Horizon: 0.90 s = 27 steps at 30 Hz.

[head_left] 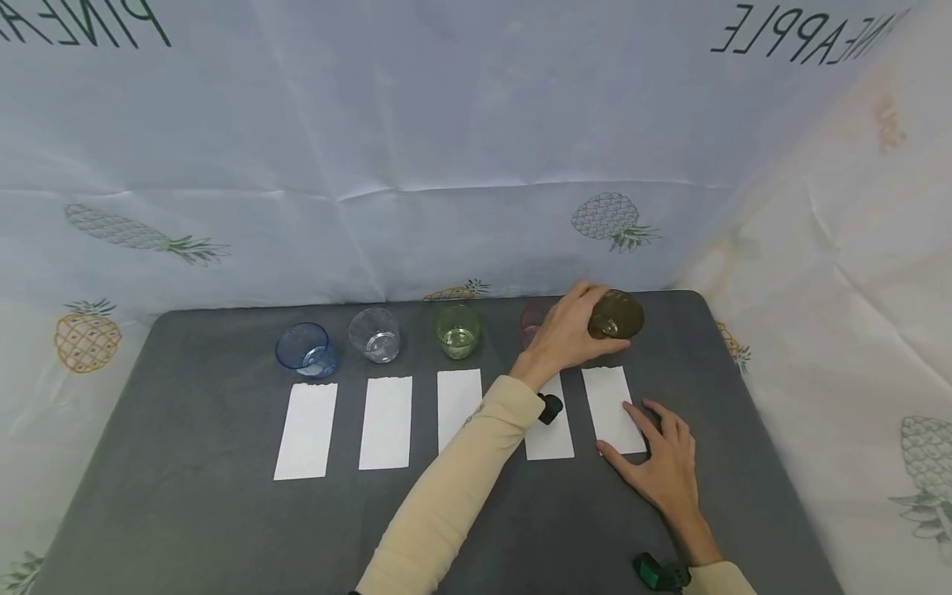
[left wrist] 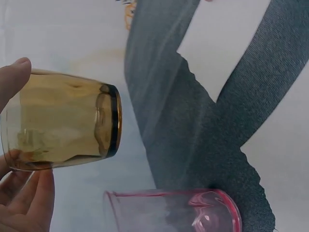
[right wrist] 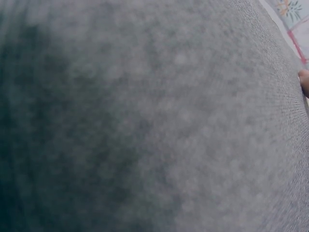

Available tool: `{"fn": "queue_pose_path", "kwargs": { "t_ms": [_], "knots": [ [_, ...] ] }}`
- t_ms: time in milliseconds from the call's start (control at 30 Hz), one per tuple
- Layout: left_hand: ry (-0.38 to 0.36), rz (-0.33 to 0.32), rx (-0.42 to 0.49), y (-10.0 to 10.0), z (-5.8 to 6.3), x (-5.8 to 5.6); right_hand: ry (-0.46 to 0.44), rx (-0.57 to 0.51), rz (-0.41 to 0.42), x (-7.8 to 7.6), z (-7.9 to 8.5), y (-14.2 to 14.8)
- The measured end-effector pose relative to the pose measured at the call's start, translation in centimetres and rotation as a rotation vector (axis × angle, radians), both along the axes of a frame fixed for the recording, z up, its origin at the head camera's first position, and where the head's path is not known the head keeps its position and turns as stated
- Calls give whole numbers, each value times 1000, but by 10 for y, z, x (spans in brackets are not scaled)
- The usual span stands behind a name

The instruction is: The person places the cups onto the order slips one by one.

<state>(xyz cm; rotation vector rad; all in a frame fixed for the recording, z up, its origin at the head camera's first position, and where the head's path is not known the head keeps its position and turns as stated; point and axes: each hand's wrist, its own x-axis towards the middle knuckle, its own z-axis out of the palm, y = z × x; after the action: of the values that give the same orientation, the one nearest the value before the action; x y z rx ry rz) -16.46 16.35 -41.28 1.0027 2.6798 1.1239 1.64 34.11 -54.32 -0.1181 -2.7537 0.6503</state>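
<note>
My left hand grips an amber drinking glass at the back right, thumb and fingers on opposite sides. In the left wrist view the amber glass seems raised off the table. A pink-rimmed glass stands beside it, partly hidden by the left hand. My right hand lies low at the rightmost white paper strip, thumb and index finger spread and touching its edges. Only a fingertip shows in the right wrist view; blurred grey tabletop fills the rest.
Blue, clear and green glasses stand along the back of the dark grey table. Several white paper strips lie in a row before the glasses. A pineapple-print cloth hangs behind and beside the table.
</note>
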Motion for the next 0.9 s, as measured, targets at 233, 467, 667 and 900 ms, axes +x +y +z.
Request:
{"fn": "queue_pose_path", "kwargs": {
  "t_ms": [233,467,667,900],
  "knots": [
    [5,-11,49,-2,8,9,10,3,7,1,2,0],
    [2,-25,69,-3,11,21,19,6,13,0,3,0],
    [-3,-20,68,-3,10,29,41,7,24,0,2,0],
    [-41,-37,87,-3,7,40,50,7,28,0,0,1]
  ]
}}
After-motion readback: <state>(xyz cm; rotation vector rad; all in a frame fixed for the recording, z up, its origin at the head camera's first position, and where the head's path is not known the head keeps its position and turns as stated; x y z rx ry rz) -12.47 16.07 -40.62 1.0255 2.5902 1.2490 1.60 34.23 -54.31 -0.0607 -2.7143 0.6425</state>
